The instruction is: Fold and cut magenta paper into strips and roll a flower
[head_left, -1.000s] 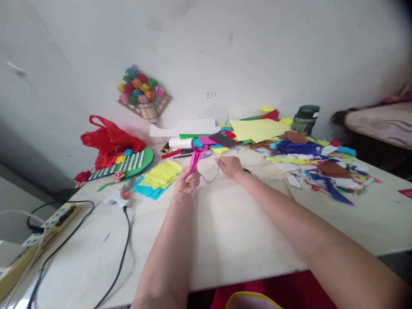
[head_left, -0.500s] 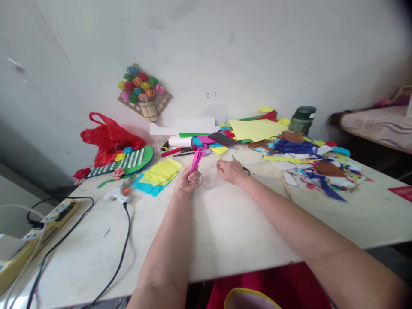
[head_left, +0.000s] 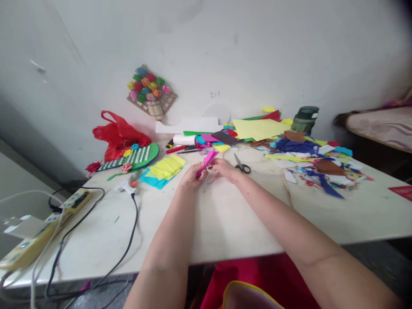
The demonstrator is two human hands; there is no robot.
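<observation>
My left hand (head_left: 192, 175) is closed around the lower end of a bunched strip of magenta crepe paper (head_left: 209, 159), whose folded top fans up and to the right. My right hand (head_left: 224, 168) is close against the paper's right side, fingers pinched together on a thin pale-purple string (head_left: 210, 178). The string hangs in a loose loop under both hands; where it meets the paper is hidden by the fingers. Black-handled scissors (head_left: 243, 168) lie on the table just right of my right hand.
Yellow paper sheets (head_left: 166, 167) lie left of my hands, beside a glue gun (head_left: 128, 185) with its cord. A power strip (head_left: 48, 231) runs along the left edge. Scraps (head_left: 322, 167) and a green bottle (head_left: 305, 119) are at right, a red bag (head_left: 120, 133) at back left.
My right hand has moved left with the string, from a gap away up to the magenta paper. The paper now leans more to the right. The scissors have come into fuller view.
</observation>
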